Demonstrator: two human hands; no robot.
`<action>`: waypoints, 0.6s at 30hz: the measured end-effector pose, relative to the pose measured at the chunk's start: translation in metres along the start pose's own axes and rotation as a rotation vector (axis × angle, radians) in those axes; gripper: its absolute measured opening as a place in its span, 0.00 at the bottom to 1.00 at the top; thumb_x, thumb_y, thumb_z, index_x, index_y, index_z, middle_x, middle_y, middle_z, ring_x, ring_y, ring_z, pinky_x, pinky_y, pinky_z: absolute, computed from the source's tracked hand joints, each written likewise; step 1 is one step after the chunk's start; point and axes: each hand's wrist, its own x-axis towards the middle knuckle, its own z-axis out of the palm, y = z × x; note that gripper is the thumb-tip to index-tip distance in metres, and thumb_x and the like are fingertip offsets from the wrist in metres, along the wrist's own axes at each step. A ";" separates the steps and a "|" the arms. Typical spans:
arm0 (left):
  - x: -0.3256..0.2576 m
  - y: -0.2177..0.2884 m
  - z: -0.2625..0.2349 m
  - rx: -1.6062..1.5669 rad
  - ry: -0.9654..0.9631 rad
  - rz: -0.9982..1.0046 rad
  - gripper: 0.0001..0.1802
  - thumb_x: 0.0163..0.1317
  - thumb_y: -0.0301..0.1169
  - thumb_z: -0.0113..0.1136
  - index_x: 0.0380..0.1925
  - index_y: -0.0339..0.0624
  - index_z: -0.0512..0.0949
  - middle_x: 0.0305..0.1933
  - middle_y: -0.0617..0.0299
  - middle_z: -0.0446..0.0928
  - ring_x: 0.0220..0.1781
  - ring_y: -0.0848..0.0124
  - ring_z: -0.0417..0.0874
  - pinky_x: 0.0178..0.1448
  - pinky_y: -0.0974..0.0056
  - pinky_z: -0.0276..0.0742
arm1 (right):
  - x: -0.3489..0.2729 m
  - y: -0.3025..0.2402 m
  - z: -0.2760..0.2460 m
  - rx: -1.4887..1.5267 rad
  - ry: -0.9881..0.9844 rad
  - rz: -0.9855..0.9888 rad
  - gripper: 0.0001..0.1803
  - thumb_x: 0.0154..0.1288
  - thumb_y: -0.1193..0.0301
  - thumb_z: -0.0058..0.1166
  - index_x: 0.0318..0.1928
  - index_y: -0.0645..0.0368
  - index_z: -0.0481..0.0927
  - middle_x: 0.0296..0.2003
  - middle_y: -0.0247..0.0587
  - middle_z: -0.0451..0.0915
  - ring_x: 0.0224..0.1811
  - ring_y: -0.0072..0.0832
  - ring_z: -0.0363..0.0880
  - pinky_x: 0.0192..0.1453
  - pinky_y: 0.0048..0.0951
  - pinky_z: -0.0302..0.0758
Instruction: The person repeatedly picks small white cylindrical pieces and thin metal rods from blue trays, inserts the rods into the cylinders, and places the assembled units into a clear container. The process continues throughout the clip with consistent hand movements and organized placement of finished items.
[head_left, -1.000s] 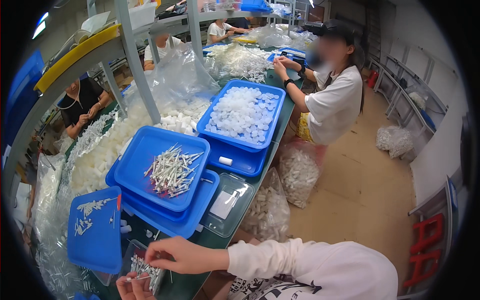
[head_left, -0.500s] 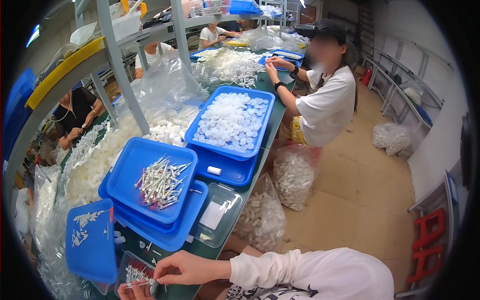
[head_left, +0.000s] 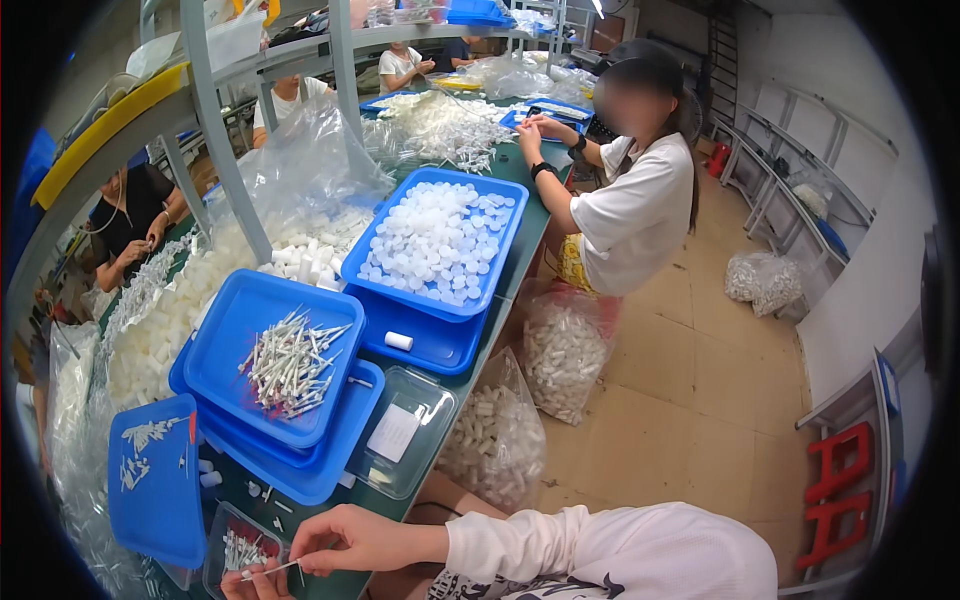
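At the lower left, my right hand (head_left: 345,540) is closed in a pinch at one end of a thin white stick (head_left: 272,570). My left hand (head_left: 258,584), partly cut off by the lower edge, grips the same stick with its fingers closed. Just behind them stands a small clear box (head_left: 213,562) holding several thin white sticks. A blue tray (head_left: 158,520) with a few white pieces lies to its left. Farther back, a stacked blue tray (head_left: 225,375) carries a pile of thin white sticks with pointed tips.
A blue tray (head_left: 512,200) of round translucent discs sits farther back, near a clear lidded box (head_left: 430,405). White cylinders heap beside a grey shelf post (head_left: 222,130). A co-worker (head_left: 635,220) sits at the table's right side. Filled plastic bags (head_left: 565,355) stand on the floor.
The whole view has shifted slightly, so the trays appear farther left. Both hands stay together by the small clear box, and the thin stick now shows more plainly between them.
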 end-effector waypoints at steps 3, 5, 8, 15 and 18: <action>-0.001 -0.003 0.000 0.037 -0.026 0.018 0.08 0.67 0.23 0.55 0.44 0.33 0.69 0.41 0.49 0.79 0.43 0.63 0.82 0.49 0.63 0.80 | 0.000 0.002 -0.003 -0.056 -0.043 0.024 0.08 0.67 0.71 0.55 0.44 0.62 0.78 0.36 0.32 0.81 0.40 0.16 0.79 0.47 0.21 0.76; -0.002 -0.004 0.003 0.043 -0.073 0.037 0.07 0.66 0.21 0.56 0.42 0.33 0.71 0.41 0.51 0.79 0.42 0.64 0.82 0.50 0.64 0.80 | 0.000 -0.002 -0.004 -0.145 -0.027 0.029 0.08 0.67 0.72 0.55 0.44 0.63 0.78 0.36 0.33 0.82 0.41 0.18 0.79 0.47 0.22 0.77; -0.002 -0.013 -0.005 0.301 -0.139 0.045 0.06 0.63 0.18 0.59 0.38 0.34 0.73 0.41 0.54 0.79 0.42 0.66 0.81 0.49 0.67 0.78 | -0.002 -0.001 -0.004 -0.395 0.032 -0.186 0.08 0.67 0.74 0.54 0.45 0.62 0.78 0.37 0.37 0.83 0.41 0.22 0.81 0.47 0.23 0.77; 0.001 -0.010 -0.008 0.395 -0.285 0.074 0.06 0.59 0.17 0.62 0.37 0.33 0.79 0.37 0.58 0.80 0.38 0.72 0.80 0.45 0.70 0.77 | -0.007 -0.002 -0.008 -0.968 0.147 -0.389 0.06 0.63 0.71 0.57 0.37 0.58 0.77 0.31 0.37 0.77 0.34 0.36 0.77 0.37 0.31 0.74; 0.001 -0.004 -0.009 0.530 -0.321 0.114 0.06 0.58 0.18 0.64 0.36 0.31 0.80 0.37 0.58 0.81 0.36 0.73 0.80 0.43 0.70 0.77 | -0.007 -0.005 -0.008 -1.089 0.122 -0.503 0.05 0.63 0.70 0.57 0.35 0.58 0.76 0.30 0.36 0.74 0.32 0.35 0.74 0.34 0.33 0.73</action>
